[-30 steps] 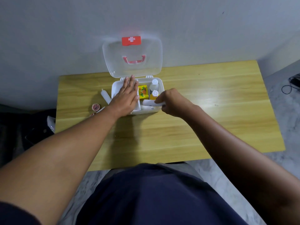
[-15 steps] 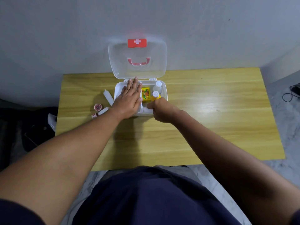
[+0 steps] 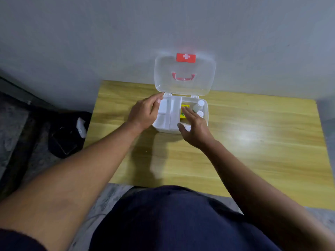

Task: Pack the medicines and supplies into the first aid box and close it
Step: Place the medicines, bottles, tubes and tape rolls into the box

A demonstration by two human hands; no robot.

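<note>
The white first aid box (image 3: 165, 130) stands open on the wooden table (image 3: 253, 142), its clear lid (image 3: 184, 87) upright against the wall. A white divider tray (image 3: 170, 113) fills its left half. On the right lie a yellow packet (image 3: 185, 106), two white-capped bottles (image 3: 199, 104) and a white tube (image 3: 187, 127) at the front. My left hand (image 3: 145, 111) curls at the box's left wall, thumb at the tray's edge; what lies under it is hidden. My right hand (image 3: 194, 127) hovers open over the right compartment, fingers spread, holding nothing.
The grey wall rises right behind the lid. A black bag (image 3: 63, 140) with a white object (image 3: 81, 127) on it lies on the floor left of the table. Bare tabletop stretches to the right and in front of the box.
My right hand let the white tube go in the box and opened. My left hand slid off the tray to the box's left side, hiding the bottle and small red jar.
</note>
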